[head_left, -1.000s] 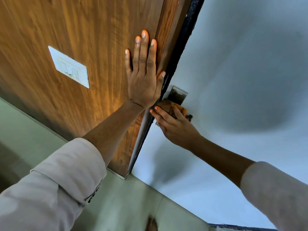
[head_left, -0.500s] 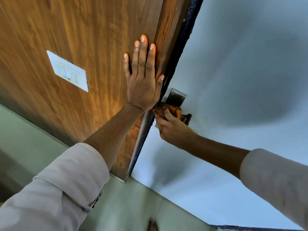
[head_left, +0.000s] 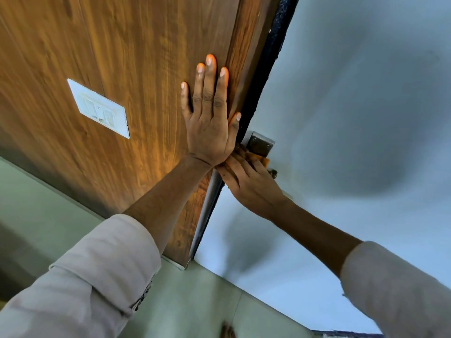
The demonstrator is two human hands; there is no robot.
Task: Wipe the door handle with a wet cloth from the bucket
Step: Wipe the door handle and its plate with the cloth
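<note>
A pale grey door [head_left: 341, 142] fills the right side, with a metal handle plate [head_left: 260, 143] at its left edge. My right hand [head_left: 253, 186] presses an orange-brown cloth [head_left: 258, 159] against the handle just below the plate, and the handle itself is mostly hidden under the cloth and my fingers. My left hand [head_left: 210, 118] lies flat with fingers spread on the wooden panel [head_left: 122, 57] beside the door edge, holding nothing. No bucket is in view.
A white switch plate [head_left: 98, 108] sits on the wooden panel to the left of my left hand. A black strip [head_left: 268, 57] runs between panel and door. Greenish floor tiles [head_left: 190, 301] lie below.
My right hand with the cloth has slid up and left along the handle, closer under my left wrist. My left hand has stayed flat on the wood.
</note>
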